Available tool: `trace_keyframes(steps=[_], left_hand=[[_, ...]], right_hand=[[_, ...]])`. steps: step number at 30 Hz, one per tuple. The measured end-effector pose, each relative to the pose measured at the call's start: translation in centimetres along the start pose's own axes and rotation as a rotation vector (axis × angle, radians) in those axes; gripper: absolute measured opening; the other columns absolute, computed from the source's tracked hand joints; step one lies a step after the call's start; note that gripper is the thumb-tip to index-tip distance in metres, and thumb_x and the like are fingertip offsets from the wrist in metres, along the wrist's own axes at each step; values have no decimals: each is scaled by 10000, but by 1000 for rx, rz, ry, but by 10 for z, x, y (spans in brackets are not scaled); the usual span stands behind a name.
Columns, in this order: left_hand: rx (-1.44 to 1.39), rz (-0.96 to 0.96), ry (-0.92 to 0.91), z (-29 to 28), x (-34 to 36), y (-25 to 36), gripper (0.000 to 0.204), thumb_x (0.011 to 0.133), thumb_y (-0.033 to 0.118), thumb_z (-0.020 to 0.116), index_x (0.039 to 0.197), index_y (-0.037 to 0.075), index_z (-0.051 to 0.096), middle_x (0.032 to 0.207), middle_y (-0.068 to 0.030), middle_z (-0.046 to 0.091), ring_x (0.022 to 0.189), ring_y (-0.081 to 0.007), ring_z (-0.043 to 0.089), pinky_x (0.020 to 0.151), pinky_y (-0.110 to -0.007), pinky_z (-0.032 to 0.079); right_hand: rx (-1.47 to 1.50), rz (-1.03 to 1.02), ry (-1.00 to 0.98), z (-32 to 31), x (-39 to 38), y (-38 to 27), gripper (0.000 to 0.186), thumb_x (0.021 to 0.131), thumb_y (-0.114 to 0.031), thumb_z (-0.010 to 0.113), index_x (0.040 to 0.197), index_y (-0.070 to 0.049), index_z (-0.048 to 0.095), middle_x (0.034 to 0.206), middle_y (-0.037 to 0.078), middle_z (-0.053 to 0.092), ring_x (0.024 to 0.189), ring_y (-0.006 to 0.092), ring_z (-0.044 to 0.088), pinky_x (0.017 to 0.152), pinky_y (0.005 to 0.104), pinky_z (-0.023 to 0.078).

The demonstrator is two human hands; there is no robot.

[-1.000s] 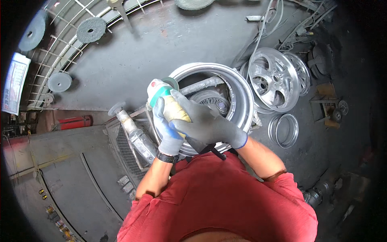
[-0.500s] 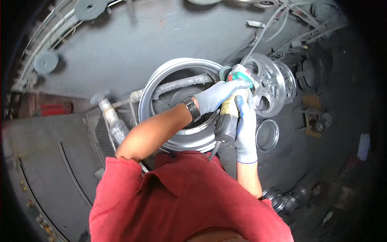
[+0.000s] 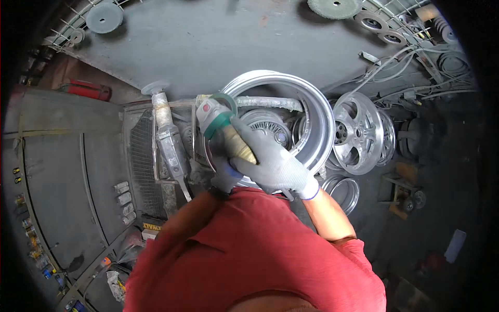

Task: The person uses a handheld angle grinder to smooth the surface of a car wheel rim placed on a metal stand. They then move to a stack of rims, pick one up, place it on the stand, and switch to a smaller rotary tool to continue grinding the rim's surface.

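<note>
Right hand: your gloved right hand (image 3: 273, 164) wraps its fingers around the grinder (image 3: 224, 130), centre frame.
Left hand: your left hand (image 3: 224, 177) grips it from below, fingers mostly hidden.
Rim: the rim (image 3: 317, 122) lies just behind.

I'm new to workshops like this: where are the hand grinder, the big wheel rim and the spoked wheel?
hand grinder (image 3: 214, 115), head view, its grey head.
big wheel rim (image 3: 321, 122), head view, its right wall.
spoked wheel (image 3: 358, 132), head view, a spoke.
</note>
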State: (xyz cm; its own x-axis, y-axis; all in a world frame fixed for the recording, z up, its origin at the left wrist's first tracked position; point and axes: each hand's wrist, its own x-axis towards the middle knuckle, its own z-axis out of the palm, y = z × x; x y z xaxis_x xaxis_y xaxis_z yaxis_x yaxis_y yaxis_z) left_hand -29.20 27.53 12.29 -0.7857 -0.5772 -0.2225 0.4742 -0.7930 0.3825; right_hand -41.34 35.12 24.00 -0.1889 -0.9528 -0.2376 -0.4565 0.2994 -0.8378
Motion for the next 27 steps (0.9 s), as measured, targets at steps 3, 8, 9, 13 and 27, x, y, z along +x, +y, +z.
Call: trace_keyframes(steps=[3, 8, 9, 13, 27], left_hand=[[-32, -22, 116, 9, 6, -5, 519, 1063, 514, 492, 1365, 94, 527, 1232, -78, 652, 1147, -222, 664, 988, -413, 559], [95, -274, -209, 52, 82, -27, 442, 1030, 428, 591, 1299, 79, 580, 1114, -69, 679, 1005, -166, 695, 919, -338, 557], [151, -333, -202, 66, 93, -39, 418, 1034, 382, 597, 1303, 63, 580, 1098, -62, 684, 1004, -160, 693, 915, -337, 559], [419, -643, -351, 112, 116, -79, 417, 994, 333, 691, 1265, 19, 644, 1138, -63, 692, 1006, -136, 685, 890, -303, 547], [574, -291, -360, 26, 88, -25, 410, 1037, 216, 615, 1386, 9, 554, 1239, -58, 665, 1112, -139, 653, 965, -325, 536]], right_hand=[[5, -19, 107, -7, -5, -2, 847, 910, -269, 677, 1612, -33, 266, 1224, 347, 604, 1151, 507, 616, 1001, 512, 493], [86, 67, 467, -35, -23, 18, 791, 944, -242, 671, 1580, 47, 300, 1411, 317, 554, 1330, 404, 566, 1120, 445, 431], [156, 81, 557, -39, -32, 24, 763, 956, -224, 663, 1573, 55, 312, 1420, 286, 558, 1334, 367, 561, 1131, 426, 420], [510, 166, 881, -35, -61, 48, 640, 1029, -167, 590, 1576, 39, 329, 1443, 192, 534, 1320, 258, 534, 1122, 368, 415], [274, 54, 659, 9, -24, 74, 908, 866, -122, 749, 1614, 17, 255, 1429, 281, 551, 1346, 360, 551, 1130, 410, 427]])
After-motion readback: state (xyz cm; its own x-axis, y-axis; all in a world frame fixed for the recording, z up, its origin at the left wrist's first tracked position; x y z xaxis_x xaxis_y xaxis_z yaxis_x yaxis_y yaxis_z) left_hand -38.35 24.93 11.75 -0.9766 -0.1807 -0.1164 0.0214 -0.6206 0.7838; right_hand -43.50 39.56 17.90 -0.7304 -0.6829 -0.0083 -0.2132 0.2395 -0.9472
